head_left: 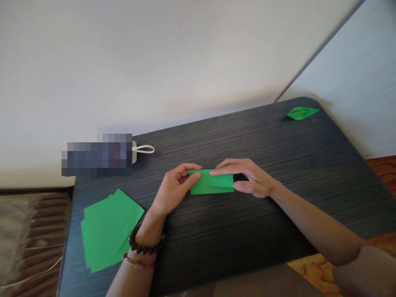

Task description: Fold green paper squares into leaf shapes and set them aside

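Note:
A green sheet of paper [206,183], folded into a narrow rectangle, is between my hands over the middle of the dark table. My left hand [177,183] pinches its left end, thumb on top and fingers behind the upper edge. At the right end, my right hand [252,177] has its index finger stretched over the paper's top, while the thumb is at the right edge. A folded flap shows along the lower right part of the paper. Whether the right hand's fingers grip the paper or only press on it is hard to see.
Loose green paper sheets [108,231] lie overlapping at the table's left. Behind them is a blurred-out object [97,159] with a white loop strap [145,149]. A folded green paper piece [302,113] rests near the far right corner of the dark table [216,255]. A wall borders the back.

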Tool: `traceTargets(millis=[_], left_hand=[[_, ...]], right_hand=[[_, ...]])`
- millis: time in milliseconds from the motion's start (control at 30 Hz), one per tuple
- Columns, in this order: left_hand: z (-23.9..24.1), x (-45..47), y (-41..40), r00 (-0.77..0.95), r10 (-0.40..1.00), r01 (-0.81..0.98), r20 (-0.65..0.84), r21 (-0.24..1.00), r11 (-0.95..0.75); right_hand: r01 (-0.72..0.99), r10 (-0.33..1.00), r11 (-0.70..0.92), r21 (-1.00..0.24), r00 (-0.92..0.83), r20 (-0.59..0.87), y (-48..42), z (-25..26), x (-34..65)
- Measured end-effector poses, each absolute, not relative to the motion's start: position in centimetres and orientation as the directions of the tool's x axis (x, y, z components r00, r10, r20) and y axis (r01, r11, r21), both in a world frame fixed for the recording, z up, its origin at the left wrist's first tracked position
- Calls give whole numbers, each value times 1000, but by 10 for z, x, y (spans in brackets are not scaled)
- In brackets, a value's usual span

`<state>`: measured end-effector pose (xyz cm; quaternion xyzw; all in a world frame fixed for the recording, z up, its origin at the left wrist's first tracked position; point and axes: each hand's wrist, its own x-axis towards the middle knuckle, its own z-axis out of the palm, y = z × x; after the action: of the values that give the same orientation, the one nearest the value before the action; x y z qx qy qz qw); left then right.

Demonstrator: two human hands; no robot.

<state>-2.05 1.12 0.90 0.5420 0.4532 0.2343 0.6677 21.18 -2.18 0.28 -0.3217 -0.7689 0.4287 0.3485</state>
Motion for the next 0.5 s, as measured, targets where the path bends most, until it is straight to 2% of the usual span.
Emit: traceTargets(millis=[67, 233, 500], left_hand=[[8, -21, 12, 474, 817, 168, -330, 944, 283], [8, -21, 12, 491, 819, 165, -297, 955, 247], [9, -20, 11, 528, 808, 201, -263, 962, 182]], right_hand=[[212, 809, 420, -883, -529, 257, -22, 4, 211], [416, 903, 331, -847, -400, 157, -25, 3, 206], [498, 892, 369, -785, -426, 150, -29, 1, 204]])
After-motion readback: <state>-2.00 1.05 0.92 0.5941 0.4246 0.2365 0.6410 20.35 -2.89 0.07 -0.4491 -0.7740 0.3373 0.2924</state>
